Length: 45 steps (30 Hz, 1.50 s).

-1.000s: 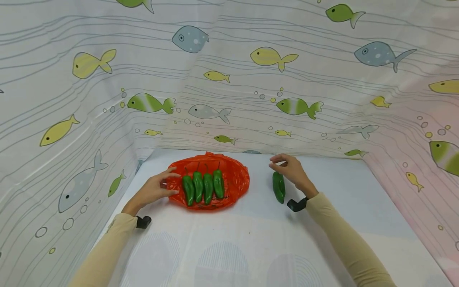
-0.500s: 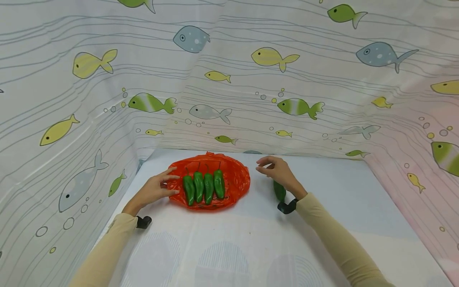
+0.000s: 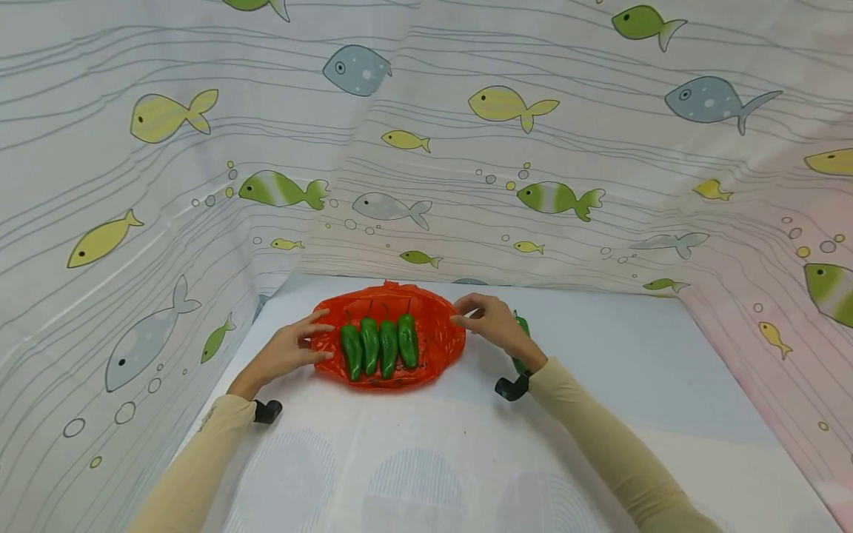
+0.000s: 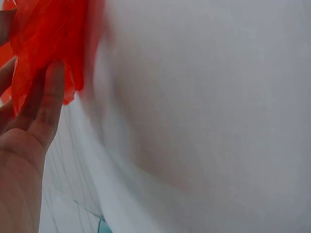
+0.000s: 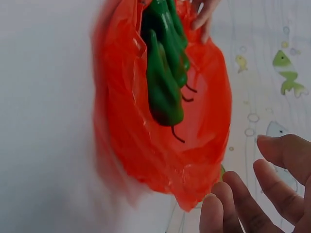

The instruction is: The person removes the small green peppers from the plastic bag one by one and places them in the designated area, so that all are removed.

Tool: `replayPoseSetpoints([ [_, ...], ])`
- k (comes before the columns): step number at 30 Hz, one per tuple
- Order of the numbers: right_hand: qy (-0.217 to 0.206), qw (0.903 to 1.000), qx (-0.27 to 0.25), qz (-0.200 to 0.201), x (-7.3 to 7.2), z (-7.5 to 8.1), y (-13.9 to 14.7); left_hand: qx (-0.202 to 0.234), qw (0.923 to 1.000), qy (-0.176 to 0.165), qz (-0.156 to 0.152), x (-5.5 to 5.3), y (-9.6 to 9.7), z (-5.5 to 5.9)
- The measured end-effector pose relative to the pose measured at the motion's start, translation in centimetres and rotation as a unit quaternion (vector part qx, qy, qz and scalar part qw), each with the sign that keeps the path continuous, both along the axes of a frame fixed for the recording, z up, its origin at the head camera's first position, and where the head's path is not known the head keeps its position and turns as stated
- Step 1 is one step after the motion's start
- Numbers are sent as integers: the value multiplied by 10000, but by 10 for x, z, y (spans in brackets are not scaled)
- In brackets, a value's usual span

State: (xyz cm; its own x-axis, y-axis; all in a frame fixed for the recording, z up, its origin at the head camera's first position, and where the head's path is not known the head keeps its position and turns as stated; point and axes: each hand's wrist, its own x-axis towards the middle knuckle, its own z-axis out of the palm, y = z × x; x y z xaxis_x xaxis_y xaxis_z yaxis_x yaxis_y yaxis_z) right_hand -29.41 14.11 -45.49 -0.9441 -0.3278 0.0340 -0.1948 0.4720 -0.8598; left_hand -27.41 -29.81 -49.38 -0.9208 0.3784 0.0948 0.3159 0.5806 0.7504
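Note:
Several green chili peppers (image 3: 388,348) with thin stems lie side by side in a spread-out red plastic bag (image 3: 436,348). My left hand (image 3: 293,348) rests on the bag's left edge. Its spread fingers touch the thin plastic (image 4: 53,29) in the left wrist view. At the bag's right rim hovers my right hand (image 3: 489,322), fingers loosely bent and holding nothing. The right wrist view shows its fingers (image 5: 248,204) apart from the bag. Another green chili pepper (image 3: 522,326) lies on the table to the right, partly hidden behind the right hand and wrist.
A white cloth with pale round prints covers the table (image 3: 413,444). Fish-printed curtains (image 3: 426,170) enclose the back and both sides. Black wrist cameras sit on the left wrist (image 3: 268,411) and right wrist (image 3: 512,387).
My right hand has moved left from above the single pepper to the bag's right rim, its fingers empty throughout. The left hand, the bag and the peppers have stayed in place.

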Motion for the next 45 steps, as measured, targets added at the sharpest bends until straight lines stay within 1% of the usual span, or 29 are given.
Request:
replayPoseSetpoints([
  [5,112,9997,-106,209,-1,-2,-11,24,10000,-59,21,-1,0,0],
  [10,178,9994,-71,294,-1,-4,-22,11,10000,-62,11,-2,0,0],
  [13,149,9993,-49,332,0,-5,-28,-7,10000,-65,16,-2,0,0],
  [18,136,9994,0,319,0,-9,-37,27,9999,-115,47,-2,1,0],
  [24,194,9991,158,345,-1,-13,-46,70,10000,-41,-34,-1,0,0],
  [33,-5,9992,11,388,-3,-16,-60,105,9999,-65,-67,-1,0,0],
  [42,-2,9992,19,394,-6,-23,-69,-35,10000,-3,-41,-1,0,0],
  [45,-18,9993,7,380,-7,-26,-72,-49,10000,-30,-30,-1,0,0],
])
